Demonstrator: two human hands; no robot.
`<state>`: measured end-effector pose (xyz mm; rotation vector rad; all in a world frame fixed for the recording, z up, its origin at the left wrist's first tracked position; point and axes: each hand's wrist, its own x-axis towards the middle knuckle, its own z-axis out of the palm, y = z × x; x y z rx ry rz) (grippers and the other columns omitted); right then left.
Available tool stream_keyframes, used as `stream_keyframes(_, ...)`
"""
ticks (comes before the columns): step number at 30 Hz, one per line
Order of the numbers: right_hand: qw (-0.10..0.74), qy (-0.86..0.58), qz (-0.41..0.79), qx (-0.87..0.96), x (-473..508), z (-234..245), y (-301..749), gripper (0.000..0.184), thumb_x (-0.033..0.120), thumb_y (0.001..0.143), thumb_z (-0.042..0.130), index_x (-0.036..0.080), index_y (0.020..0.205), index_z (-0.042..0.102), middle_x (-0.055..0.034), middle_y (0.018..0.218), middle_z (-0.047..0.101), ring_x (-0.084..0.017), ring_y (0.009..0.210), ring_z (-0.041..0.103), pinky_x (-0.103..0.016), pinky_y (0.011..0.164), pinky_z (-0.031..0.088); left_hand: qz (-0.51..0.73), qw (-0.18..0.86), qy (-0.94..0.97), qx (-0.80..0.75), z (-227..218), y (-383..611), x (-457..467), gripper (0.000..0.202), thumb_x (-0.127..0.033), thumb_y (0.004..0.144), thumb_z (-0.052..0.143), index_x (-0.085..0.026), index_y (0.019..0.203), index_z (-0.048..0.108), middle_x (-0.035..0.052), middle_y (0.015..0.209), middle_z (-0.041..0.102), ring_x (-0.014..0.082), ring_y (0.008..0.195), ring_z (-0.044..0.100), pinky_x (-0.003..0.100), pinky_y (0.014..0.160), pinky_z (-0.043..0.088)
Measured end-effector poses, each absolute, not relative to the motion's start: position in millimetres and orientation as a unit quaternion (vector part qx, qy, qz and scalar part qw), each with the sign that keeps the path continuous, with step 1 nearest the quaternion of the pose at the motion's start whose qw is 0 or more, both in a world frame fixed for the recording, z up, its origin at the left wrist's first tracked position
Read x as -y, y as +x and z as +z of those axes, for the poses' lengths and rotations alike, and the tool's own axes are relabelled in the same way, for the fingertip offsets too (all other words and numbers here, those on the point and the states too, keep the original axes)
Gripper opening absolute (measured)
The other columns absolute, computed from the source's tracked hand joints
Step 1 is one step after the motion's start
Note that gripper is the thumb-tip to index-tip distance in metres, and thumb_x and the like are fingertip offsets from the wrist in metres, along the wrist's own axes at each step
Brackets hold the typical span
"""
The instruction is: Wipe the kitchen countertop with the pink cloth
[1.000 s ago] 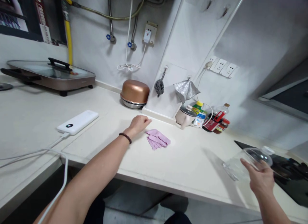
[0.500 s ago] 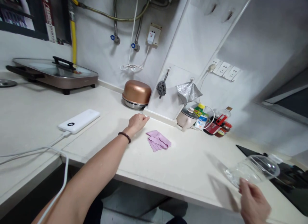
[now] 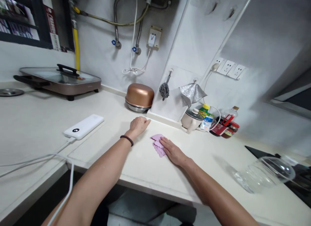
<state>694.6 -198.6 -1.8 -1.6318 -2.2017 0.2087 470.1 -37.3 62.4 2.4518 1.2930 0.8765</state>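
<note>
**Right hand flat on the cloth, left hand idle beside it**

Nearest me, a white cable (image 3: 69,174) hangs over the front edge of the counter (image 3: 150,174). A little past that edge lies the cloth (image 3: 156,142), mid-counter and between my two hands. The part I can see runs long from far-left to near-right, and its wavy edges face near-left. How far it goes to the right I cannot tell, since my hand hides that end.

My right hand (image 3: 171,150) is spread flat, palm down, fingers straight and pointing far-left. It presses on the right part of the cloth and grips nothing. My left hand (image 3: 139,125) rests on the bare counter just left of the cloth, apart from it. Its fingers are loosely bent and hold nothing, and a bead band sits on the wrist.

The cloth is pale lilac, folded into several layers whose scalloped hems show in steps.

Off to the right a glass bowl (image 3: 266,174) lies tilted on its side. To the left lies a white power bank (image 3: 84,126) with the cable plugged in. Farther back, by the wall, are a copper pot (image 3: 140,95), a small cooker (image 3: 191,119) and some bottles (image 3: 224,124). A lidded griddle (image 3: 60,79) stands far left.
</note>
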Motion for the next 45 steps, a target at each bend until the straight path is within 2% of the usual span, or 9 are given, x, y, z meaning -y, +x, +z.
stream_keyframes(4,0.175,-0.634,0.028,0.753,233.0,-12.8,751.9,0.053,0.041,0.102,0.033,0.029,0.153,0.035,-0.0039,0.160,0.031,-0.024,0.148,0.026,-0.052,0.121,0.023,0.309,0.136,0.835,-0.435,66.9,471.1,41.4,0.049,-0.049,0.095,0.040,-0.019,0.072,0.071,0.0093,0.077,0.072,0.0227,0.078,0.063,0.031,0.061,0.031)
stream_keyframes(9,0.143,-0.724,-0.045,0.673,250.8,-19.3,839.2,0.057,0.041,0.100,0.031,0.016,0.150,0.040,-0.0121,0.158,0.035,-0.027,0.148,0.027,-0.054,0.119,0.027,0.321,0.162,0.838,-0.410,70.5,476.6,51.5,0.049,-0.049,0.095,0.042,-0.018,0.071,0.072,0.0095,0.075,0.071,0.0231,0.075,0.062,0.032,0.063,0.033)
stream_keyframes(12,0.109,-0.745,-0.055,0.656,232.1,-14.0,850.6,0.057,0.037,0.098,0.029,0.012,0.148,0.042,-0.0143,0.155,0.039,-0.027,0.147,0.029,-0.053,0.119,0.027,0.319,0.167,0.845,-0.396,71.1,480.4,55.6,0.050,-0.049,0.095,0.041,-0.018,0.071,0.071,0.0100,0.075,0.070,0.0229,0.074,0.062,0.032,0.062,0.033)
stream_keyframes(18,0.069,-0.759,-0.021,0.647,147.6,6.4,794.2,0.059,0.024,0.093,0.031,0.013,0.150,0.039,-0.0139,0.152,0.043,-0.027,0.145,0.031,-0.051,0.119,0.025,0.302,0.145,0.851,-0.403,71.1,480.6,54.5,0.049,-0.048,0.095,0.041,-0.018,0.073,0.072,0.0101,0.079,0.073,0.0223,0.078,0.064,0.030,0.063,0.036)
stream_keyframes(22,0.074,-0.730,-0.005,0.679,87.7,4.6,730.3,0.060,0.025,0.095,0.033,0.018,0.154,0.032,-0.0107,0.156,0.038,-0.026,0.149,0.023,-0.050,0.120,0.021,0.306,0.121,0.847,-0.418,70.7,477.6,50.0,0.048,-0.048,0.095,0.041,-0.019,0.075,0.073,0.0110,0.084,0.074,0.0233,0.081,0.066,0.030,0.066,0.039)
stream_keyframes(27,0.050,-0.664,0.033,0.745,65.6,0.2,638.6,0.056,0.036,0.101,0.032,0.020,0.154,0.030,-0.0084,0.163,0.023,-0.027,0.151,0.014,-0.052,0.119,0.017,0.303,0.105,0.842,-0.435,70.2,473.8,44.3,0.045,-0.046,0.095,0.042,-0.020,0.080,0.075,0.0110,0.089,0.075,0.0238,0.088,0.067,0.030,0.070,0.042)
stream_keyframes(30,0.031,-0.618,0.055,0.784,84.7,3.6,615.3,0.056,0.041,0.102,0.029,0.022,0.155,0.029,-0.0081,0.164,0.019,-0.028,0.151,0.011,-0.053,0.119,0.014,0.297,0.110,0.838,-0.445,70.2,472.1,42.9,0.046,-0.047,0.095,0.042,-0.020,0.081,0.076,0.0113,0.088,0.075,0.0243,0.087,0.067,0.030,0.070,0.042)
stream_keyframes(34,0.029,-0.638,0.043,0.768,128.3,5.7,646.2,0.059,0.048,0.103,0.024,0.026,0.158,0.021,-0.0057,0.166,0.013,-0.026,0.152,0.009,-0.051,0.120,0.014,0.291,0.116,0.838,-0.447,69.3,471.3,44.3,0.045,-0.046,0.095,0.043,-0.019,0.080,0.076,0.0118,0.088,0.075,0.0240,0.088,0.067,0.030,0.069,0.041)
stream_keyframes(45,0.018,-0.778,-0.065,0.625,298.1,-22.4,834.3,0.062,0.051,0.101,0.014,0.026,0.156,0.028,-0.0049,0.162,0.027,-0.023,0.150,0.021,-0.046,0.117,0.028,0.311,0.161,0.831,-0.432,68.0,470.3,47.6,0.045,-0.046,0.093,0.043,-0.019,0.070,0.071,0.0099,0.078,0.072,0.0227,0.078,0.064,0.031,0.063,0.035)
